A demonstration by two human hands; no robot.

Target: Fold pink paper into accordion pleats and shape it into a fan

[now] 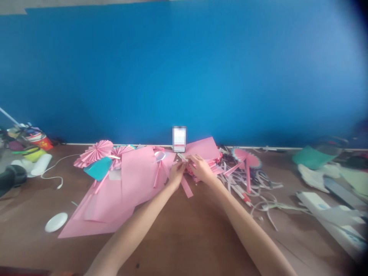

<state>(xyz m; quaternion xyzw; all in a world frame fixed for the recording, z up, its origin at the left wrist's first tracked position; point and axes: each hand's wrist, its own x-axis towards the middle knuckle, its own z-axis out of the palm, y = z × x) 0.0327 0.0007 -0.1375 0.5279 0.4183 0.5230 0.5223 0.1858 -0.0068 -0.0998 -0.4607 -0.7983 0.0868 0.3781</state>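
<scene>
My left hand (177, 173) and my right hand (200, 168) meet near the back middle of the table, fingertips close together and closed. At the fingertips of my right hand is a narrow pale strip (182, 156). A pink paper strip (187, 188) runs down toward me from under my left hand's fingers; the fingers hide its upper end. Folded pink paper (211, 168) lies just beneath and right of my right hand. To the left of my hands are large pink paper sheets (135, 172) and pleated pink paper fans (96, 152).
A phone (179, 138) stands against the blue wall (184, 69). Right of my hands lie tangled white strips (266, 205) and a round pink fan (247, 159). A power strip (324, 214) is at the right, a white round lid-like disc (56, 222) at the left.
</scene>
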